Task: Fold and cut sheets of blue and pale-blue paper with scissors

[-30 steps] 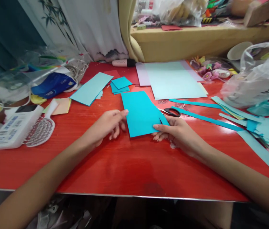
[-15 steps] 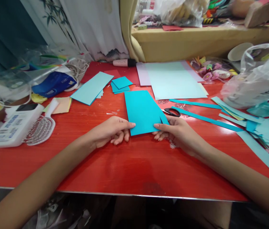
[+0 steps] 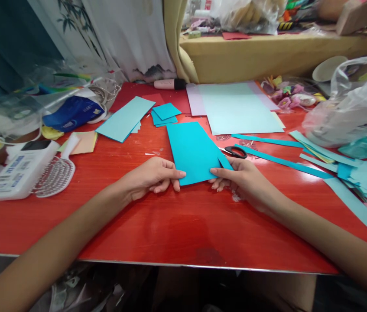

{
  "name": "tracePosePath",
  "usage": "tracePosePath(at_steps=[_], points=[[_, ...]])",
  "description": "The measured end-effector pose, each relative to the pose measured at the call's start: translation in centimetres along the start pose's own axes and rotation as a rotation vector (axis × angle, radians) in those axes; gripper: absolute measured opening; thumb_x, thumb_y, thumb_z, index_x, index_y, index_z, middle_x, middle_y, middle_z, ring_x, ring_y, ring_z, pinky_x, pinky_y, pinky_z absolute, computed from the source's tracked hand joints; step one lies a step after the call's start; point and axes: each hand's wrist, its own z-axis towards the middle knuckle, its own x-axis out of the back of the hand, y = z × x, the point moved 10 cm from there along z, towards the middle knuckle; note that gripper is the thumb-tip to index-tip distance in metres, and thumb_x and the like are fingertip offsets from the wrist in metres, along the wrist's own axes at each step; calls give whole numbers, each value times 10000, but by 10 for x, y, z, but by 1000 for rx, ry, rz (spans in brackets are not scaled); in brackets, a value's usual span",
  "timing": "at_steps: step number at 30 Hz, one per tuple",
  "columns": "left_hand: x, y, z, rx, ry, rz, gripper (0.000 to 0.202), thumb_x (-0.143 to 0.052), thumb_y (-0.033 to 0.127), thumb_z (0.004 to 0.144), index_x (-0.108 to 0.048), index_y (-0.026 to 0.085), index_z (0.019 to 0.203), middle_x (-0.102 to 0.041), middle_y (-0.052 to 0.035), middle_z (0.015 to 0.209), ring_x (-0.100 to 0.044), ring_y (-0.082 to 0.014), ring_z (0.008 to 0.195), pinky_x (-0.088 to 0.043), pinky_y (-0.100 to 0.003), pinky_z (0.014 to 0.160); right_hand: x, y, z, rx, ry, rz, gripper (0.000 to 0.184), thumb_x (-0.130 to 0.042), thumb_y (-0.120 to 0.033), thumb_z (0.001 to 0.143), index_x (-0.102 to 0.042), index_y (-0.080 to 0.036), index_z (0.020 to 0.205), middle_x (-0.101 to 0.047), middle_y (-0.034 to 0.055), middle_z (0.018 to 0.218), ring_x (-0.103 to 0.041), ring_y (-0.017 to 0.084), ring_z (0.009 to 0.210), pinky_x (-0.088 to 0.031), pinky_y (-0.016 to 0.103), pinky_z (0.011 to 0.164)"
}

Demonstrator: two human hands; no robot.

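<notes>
A bright blue sheet of paper (image 3: 194, 151) is held by its near corners above the red table (image 3: 157, 229). My left hand (image 3: 160, 175) pinches the near left corner, thumb on top. My right hand (image 3: 235, 175) grips the near right corner, where a narrow strip is partly split from the sheet's right edge. Just behind the right hand lie black-handled scissors (image 3: 237, 151), their blades partly hidden by the paper. Small blue squares (image 3: 167, 112) rest beyond the sheet, with a stack of pale blue rectangles (image 3: 126, 119) to their left.
Cut blue strips (image 3: 280, 160) and a heap of paper scraps (image 3: 365, 175) lie on the right. Behind are large pale sheets (image 3: 241, 108) and a plastic bag (image 3: 358, 112). On the left are a hairbrush (image 3: 55, 175), a white box (image 3: 19, 171) and a blue packet (image 3: 73, 113).
The blue sheet has tilted slightly, its far edge shifting a little to the left. Both hands keep their hold on its corners.
</notes>
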Motion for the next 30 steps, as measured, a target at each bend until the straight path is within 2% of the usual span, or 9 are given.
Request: tracePosePath(at_steps=[6,11,19,30], points=[[-6,0,-3,1,-61,5,330,-572,332,779,-506,122,533,-623,-26,497,-305,7,264,-144,-180,315,2,-2,-1,28,18,12,199,-658,-339,706,-550,-172,703,-653,27,620,-607,111,515,-441,182,399],[-14,0,-6,8,-92,-33,318,-557,359,790,-465,139,581,-672,-35,602,-323,7,265,-159,-155,288,2,-1,0,34,19,13,188,-649,-330,715,-542,-175,723,-661,27,642,-617,115,530,-469,197,448],[-17,1,-4,-18,-94,-84,248,-567,326,791,-494,122,670,-705,-69,725,-461,-23,306,-320,-132,283,2,-3,-1,44,21,30,185,-644,-323,729,-527,-182,758,-666,27,623,-622,120,522,-465,185,428],[-18,-1,-4,-10,-82,-94,259,-584,336,781,-507,119,663,-710,-83,756,-510,-40,333,-382,-131,303,4,-3,0,58,38,26,181,-642,-325,729,-545,-173,733,-669,44,639,-630,130,537,-498,202,475]])
